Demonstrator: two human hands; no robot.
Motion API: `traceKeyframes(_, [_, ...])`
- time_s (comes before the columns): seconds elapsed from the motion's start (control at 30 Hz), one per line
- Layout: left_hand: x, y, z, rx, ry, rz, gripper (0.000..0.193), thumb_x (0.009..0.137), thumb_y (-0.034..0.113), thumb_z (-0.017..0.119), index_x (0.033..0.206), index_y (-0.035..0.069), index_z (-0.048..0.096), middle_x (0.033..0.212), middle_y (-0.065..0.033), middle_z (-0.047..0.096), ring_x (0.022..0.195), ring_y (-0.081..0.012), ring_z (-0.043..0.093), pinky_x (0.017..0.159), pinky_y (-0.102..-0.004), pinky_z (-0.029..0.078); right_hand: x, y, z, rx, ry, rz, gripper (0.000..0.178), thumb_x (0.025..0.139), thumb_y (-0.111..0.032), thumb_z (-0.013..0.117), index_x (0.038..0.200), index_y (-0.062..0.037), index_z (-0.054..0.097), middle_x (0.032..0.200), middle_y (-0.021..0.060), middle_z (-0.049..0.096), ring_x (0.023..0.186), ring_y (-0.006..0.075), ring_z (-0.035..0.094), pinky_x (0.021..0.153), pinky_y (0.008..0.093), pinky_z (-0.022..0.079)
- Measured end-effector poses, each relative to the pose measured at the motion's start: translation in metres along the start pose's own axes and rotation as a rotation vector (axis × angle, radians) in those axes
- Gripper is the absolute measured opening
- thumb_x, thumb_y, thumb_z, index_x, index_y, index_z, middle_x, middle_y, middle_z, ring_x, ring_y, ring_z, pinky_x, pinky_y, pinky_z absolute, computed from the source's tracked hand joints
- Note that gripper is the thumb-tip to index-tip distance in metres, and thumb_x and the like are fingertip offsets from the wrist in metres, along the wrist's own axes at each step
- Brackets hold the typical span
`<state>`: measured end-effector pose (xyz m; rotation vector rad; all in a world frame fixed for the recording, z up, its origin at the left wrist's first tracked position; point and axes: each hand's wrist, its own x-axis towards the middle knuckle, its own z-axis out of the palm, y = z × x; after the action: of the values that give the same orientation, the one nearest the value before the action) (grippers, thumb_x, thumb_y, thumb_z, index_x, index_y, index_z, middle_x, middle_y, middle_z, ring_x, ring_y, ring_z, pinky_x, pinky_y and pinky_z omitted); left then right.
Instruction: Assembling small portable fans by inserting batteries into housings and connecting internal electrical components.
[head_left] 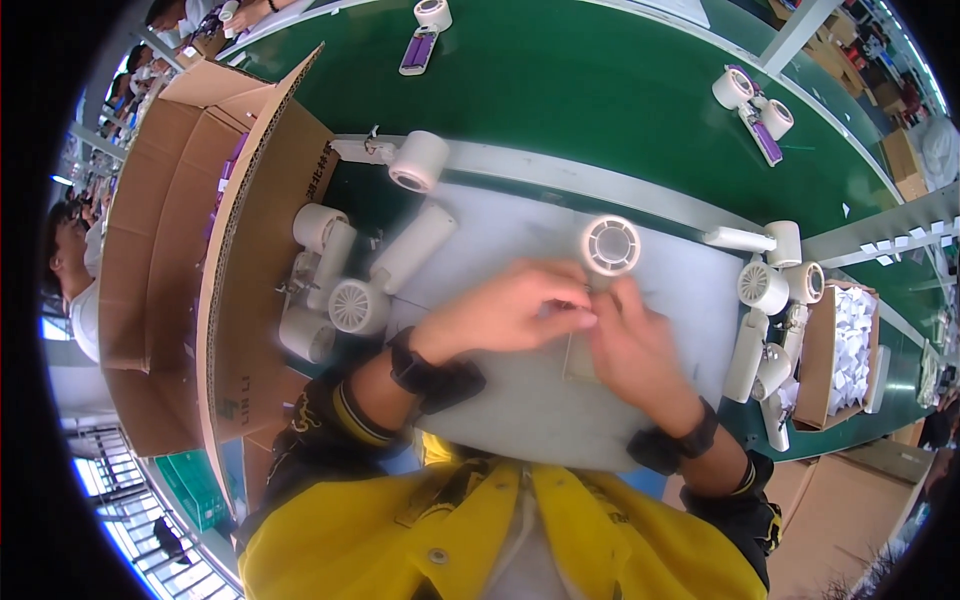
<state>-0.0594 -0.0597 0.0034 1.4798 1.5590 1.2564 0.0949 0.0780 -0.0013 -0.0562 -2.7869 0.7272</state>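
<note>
Yellow jacket (370, 530); white fan (610, 246), round spoked face

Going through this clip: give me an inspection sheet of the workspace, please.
Surface: pale mat on a green bench.
Job's things: one white fan, its round head showing beyond the fingers; lower part mostly hidden.
Clutter: white fans at left and right of the mat; large open carton at left; small box of white scraps at right.
Left hand: fingers bunched just below the fan's head, blurred; grip unclear.
Right hand: beside the left, fingers near the fan's head; grip unclear.
Cables: none clear enough to tell.
Surroundings: purple-striped units farther off; people at far left.
</note>
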Motion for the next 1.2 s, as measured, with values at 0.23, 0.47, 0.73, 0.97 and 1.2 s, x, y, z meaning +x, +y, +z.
traceKeyframes(0.23, [-0.001,-0.008,-0.008,-0.193,-0.028,-0.144,0.014,0.085,0.003,0.072,0.097,0.000,0.069,0.091,-0.0072,0.061,0.081,-0.0155,0.060,0.070,-0.0271,0.048,0.003,0.016,0.000,0.436,0.125,-0.045,0.013,0.081,-0.006,0.071,0.094,-0.0056,0.067,0.088,0.0075,0.058,0.063,0.0222,0.062,0.054,0.0338,0.050])
traceKeyframes(0.47, [0.000,-0.003,-0.013,-0.522,0.011,-0.327,0.022,0.083,-0.004,0.072,0.104,0.000,0.070,0.092,-0.0032,0.064,0.084,-0.0106,0.061,0.076,-0.0247,0.050,0.005,0.014,-0.009,0.543,0.026,0.075,0.011,0.080,0.001,0.073,0.091,-0.0016,0.071,0.085,0.0083,0.058,0.069,0.0180,0.057,0.058,0.0291,0.046])
traceKeyframes(0.73, [-0.002,-0.011,-0.019,-0.384,0.003,-0.366,0.033,0.079,-0.011,0.071,0.111,0.000,0.069,0.101,-0.0049,0.069,0.088,-0.0117,0.065,0.080,-0.0260,0.054,0.005,0.014,-0.007,0.548,0.015,0.114,0.012,0.079,0.002,0.072,0.091,-0.0008,0.071,0.082,0.0082,0.057,0.068,0.0178,0.056,0.058,0.0283,0.044])
traceKeyframes(0.97, [0.001,-0.007,-0.019,-0.501,0.029,-0.387,0.029,0.078,-0.012,0.072,0.105,-0.001,0.068,0.099,-0.0062,0.069,0.090,-0.0124,0.067,0.081,-0.0263,0.056,0.006,0.014,-0.007,0.532,0.040,0.115,0.010,0.078,-0.001,0.072,0.089,-0.0025,0.073,0.081,0.0080,0.058,0.063,0.0188,0.061,0.055,0.0300,0.047])
traceKeyframes(1.2, [-0.001,-0.010,-0.019,-0.481,0.044,-0.355,0.028,0.077,-0.013,0.072,0.102,-0.001,0.067,0.098,-0.0053,0.068,0.090,-0.0128,0.066,0.080,-0.0261,0.056,0.008,0.012,-0.007,0.567,0.032,0.127,0.010,0.079,0.003,0.071,0.089,0.0008,0.070,0.081,0.0081,0.058,0.067,0.0179,0.056,0.057,0.0284,0.044])
